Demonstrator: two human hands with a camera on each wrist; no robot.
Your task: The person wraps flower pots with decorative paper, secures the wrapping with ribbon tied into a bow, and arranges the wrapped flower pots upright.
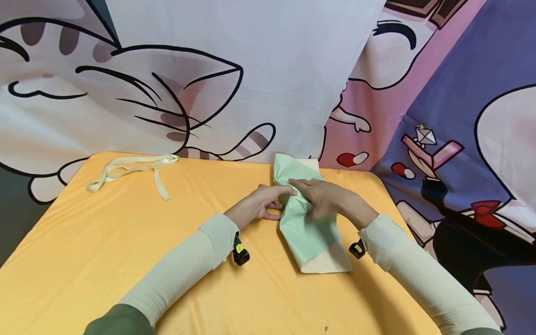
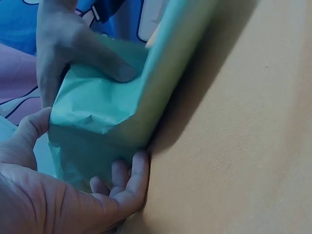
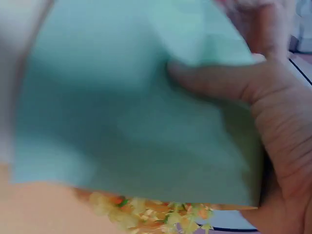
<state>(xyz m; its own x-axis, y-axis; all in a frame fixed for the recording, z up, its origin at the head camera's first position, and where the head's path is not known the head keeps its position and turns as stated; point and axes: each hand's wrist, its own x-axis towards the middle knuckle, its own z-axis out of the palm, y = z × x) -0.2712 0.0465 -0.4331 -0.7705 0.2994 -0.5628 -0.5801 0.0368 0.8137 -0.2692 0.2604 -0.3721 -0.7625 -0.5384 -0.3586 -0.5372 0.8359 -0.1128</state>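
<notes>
Green wrapping paper point(image 1: 311, 235), creased and folded over, lies at the right half of the yellow-covered table. Pale cream sheet point(image 1: 328, 261) shows at its near and far ends. My left hand point(image 1: 264, 202) holds the left side of the bundle, thumb at the upper edge and fingertips along the lower edge, as the left wrist view shows. Across the top, my right hand point(image 1: 328, 197) grips the paper, its thumb pressing on the green face and its other fingers round the far side. Small yellow and orange flowers point(image 3: 156, 214) peek out below the paper's edge in the right wrist view.
A cream ribbon point(image 1: 121, 170) lies loosely looped at the back left of the yellow tablecloth point(image 1: 188, 260). Behind the table hang printed cartoon curtains point(image 1: 284, 70). A wrist camera point(image 1: 240, 253) sits at my left cuff, another point(image 1: 357, 249) at my right.
</notes>
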